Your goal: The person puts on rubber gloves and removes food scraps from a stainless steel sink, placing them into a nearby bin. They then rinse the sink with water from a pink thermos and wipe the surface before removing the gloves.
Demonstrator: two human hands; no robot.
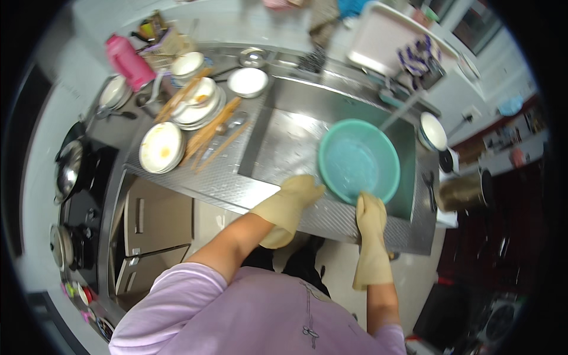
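Observation:
A green plastic basin (pixel 326 133) with water in it sits in the right part of the stainless steel sink (pixel 284 146). My right hand (pixel 372 211), in a pale yellow rubber glove, grips the basin's near rim. My left hand (pixel 301 191), gloved the same way, is over the sink's front edge, just left of the basin. Its fingers point towards the basin; blur hides whether they touch it or how far they are closed. A running tap stream (pixel 401 110) comes down by the basin's far right rim.
Stacked bowls (pixel 162 148), plates (pixel 195 115), wooden chopsticks (pixel 211 131) and a white bowl (pixel 247 82) crowd the counter left of the sink. Behind them stands a pink thermos (pixel 128 62). At the right are another bowl (pixel 432 132) and a metal pot (pixel 461 191).

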